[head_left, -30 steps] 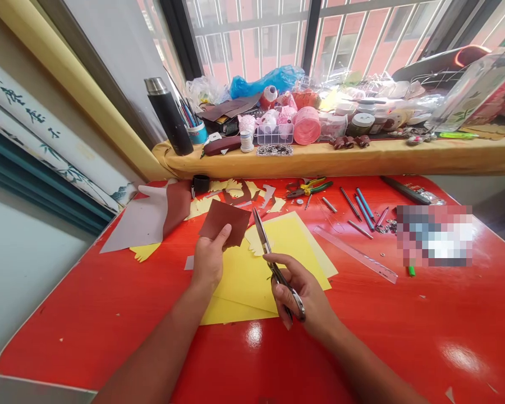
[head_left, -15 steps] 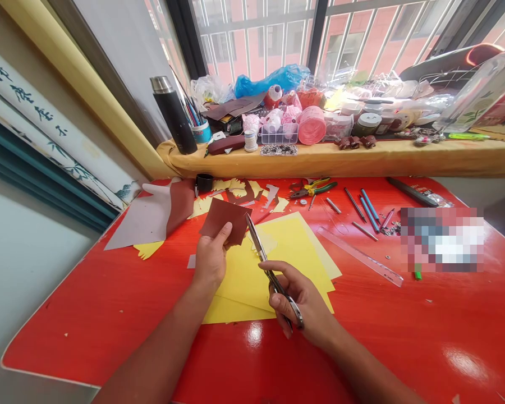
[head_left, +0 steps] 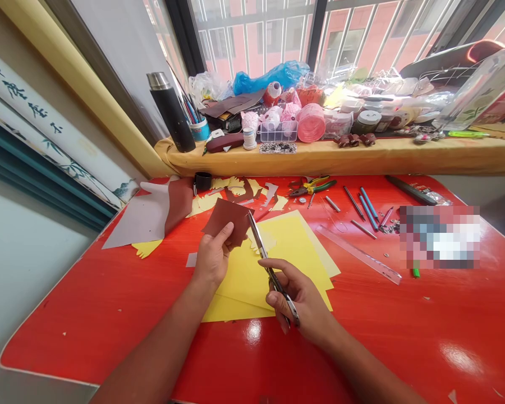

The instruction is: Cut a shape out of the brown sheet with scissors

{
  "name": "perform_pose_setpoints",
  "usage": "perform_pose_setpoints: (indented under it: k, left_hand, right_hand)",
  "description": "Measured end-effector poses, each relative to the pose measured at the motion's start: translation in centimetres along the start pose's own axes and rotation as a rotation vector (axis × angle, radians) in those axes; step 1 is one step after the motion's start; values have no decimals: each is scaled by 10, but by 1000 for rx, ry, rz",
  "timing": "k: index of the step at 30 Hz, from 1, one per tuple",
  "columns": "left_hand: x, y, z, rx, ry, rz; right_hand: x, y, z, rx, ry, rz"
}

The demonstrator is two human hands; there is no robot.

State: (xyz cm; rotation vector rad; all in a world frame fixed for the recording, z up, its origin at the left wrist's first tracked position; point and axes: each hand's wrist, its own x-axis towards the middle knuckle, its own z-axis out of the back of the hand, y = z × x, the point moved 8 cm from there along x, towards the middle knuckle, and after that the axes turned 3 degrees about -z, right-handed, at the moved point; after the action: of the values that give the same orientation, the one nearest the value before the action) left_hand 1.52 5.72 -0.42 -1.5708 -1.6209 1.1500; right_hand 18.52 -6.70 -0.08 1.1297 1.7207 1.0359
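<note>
Between the thumb and fingers of my left hand (head_left: 213, 253) is a small brown sheet (head_left: 224, 217), perhaps leather or felt, held up off the table. My right hand (head_left: 294, 296) is closed round the handles of a pair of metal scissors (head_left: 258, 238). The blades point up and away, with their tips at the right edge of the brown sheet; whether they bite into it I cannot tell. Beneath both hands lie yellow sheets (head_left: 288, 247), overlapping, with a pale cut piece on top.
Brown and yellow scraps (head_left: 239, 191) lie at the back, beside pliers (head_left: 311, 186). A clear ruler (head_left: 359, 255) and several pens (head_left: 368, 207) are to the right. A larger brown sheet (head_left: 179, 207) curls at left. A black flask (head_left: 171, 112) stands on the crowded sill.
The scissors and the brown sheet have shifted very slightly against each other at the sheet's right edge. The whole view has moved a little; both hands keep their hold.
</note>
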Motion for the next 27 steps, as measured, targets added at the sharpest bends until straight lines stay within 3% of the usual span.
perform_pose_setpoints:
  k: [15,27]
  left_hand:
    - [-10,13,-10,25,111,67]
    - [-13,21,-7,38,97,88]
  right_hand:
    - [1,1,5,-23,-43,40]
    - [1,2,6,-28,-64,36]
